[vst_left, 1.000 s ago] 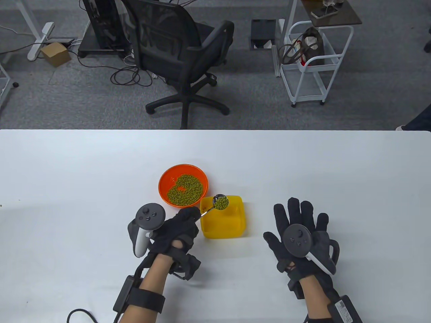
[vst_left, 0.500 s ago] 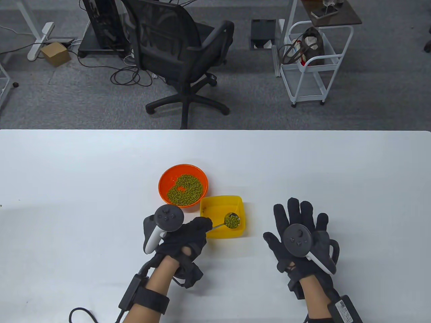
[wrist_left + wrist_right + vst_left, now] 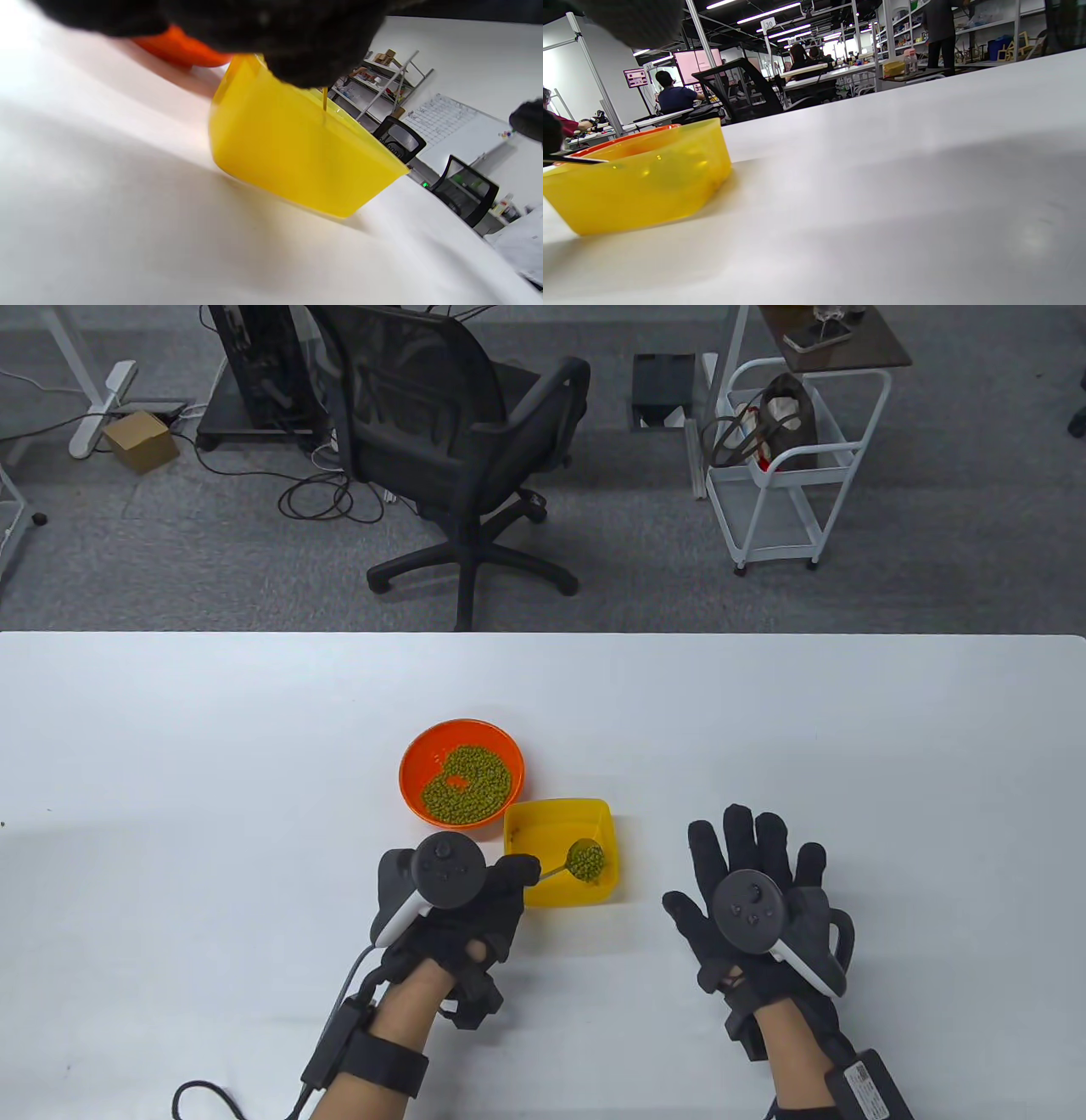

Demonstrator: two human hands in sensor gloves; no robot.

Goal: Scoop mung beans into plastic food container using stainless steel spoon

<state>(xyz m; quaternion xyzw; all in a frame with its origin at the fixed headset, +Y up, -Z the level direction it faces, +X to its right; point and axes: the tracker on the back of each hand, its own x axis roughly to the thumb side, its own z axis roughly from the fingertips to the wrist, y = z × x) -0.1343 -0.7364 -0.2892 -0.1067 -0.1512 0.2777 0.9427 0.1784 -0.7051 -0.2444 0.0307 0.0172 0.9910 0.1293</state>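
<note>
My left hand (image 3: pixel 475 899) grips the handle of the stainless steel spoon (image 3: pixel 585 861), whose bowl is heaped with green mung beans and sits inside the yellow plastic container (image 3: pixel 543 819). The container also shows in the left wrist view (image 3: pixel 297 161) and the right wrist view (image 3: pixel 640 186). The orange bowl (image 3: pixel 416 763) with mung beans (image 3: pixel 467 785) stands just behind and left of the container. My right hand (image 3: pixel 764 891) rests flat on the table with fingers spread, right of the container, holding nothing.
The white table (image 3: pixel 170 772) stretches wide on both sides of the bowl and container. An office chair (image 3: pixel 441 449) and a white cart (image 3: pixel 789 458) stand on the floor beyond the far edge.
My left hand has carried the loaded spoon from above the container's far rim toward me and down into the container. It also shifted right. The right hand has not moved.
</note>
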